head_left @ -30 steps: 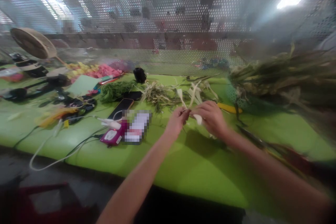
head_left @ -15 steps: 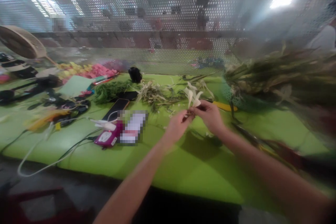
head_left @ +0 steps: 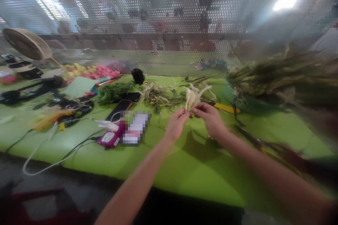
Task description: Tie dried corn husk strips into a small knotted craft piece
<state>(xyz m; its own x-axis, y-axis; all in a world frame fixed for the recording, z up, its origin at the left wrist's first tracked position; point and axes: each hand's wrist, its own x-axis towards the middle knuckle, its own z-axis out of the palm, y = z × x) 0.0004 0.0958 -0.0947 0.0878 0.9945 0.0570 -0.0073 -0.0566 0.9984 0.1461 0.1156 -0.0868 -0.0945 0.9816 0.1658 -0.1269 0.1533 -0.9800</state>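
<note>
A cream-white flower (head_left: 192, 98) with long thin petals stands upright above the green table (head_left: 185, 179). My left hand (head_left: 175, 124) pinches its base from the left, fingers closed. My right hand (head_left: 211, 119) pinches the same base from the right with thumb and fingers. The stem end is hidden by my fingers. Behind the flower lies a loose pile of pale and green plant scraps (head_left: 154, 95). A yellow-handled tool (head_left: 227, 108) rests just beyond my right hand.
Left of my hands lie a blurred-out phone (head_left: 136, 128), a purple power adapter (head_left: 109, 137) with cables, and a dark phone (head_left: 118, 109). Green foliage (head_left: 112, 91) and a fan (head_left: 26, 44) stand further back. A teal basket (head_left: 233, 93) of stems fills the right.
Both hands have shifted slightly on the flower's base. The petals now spread wider, one stretching out to the right. The view has moved a little.
</note>
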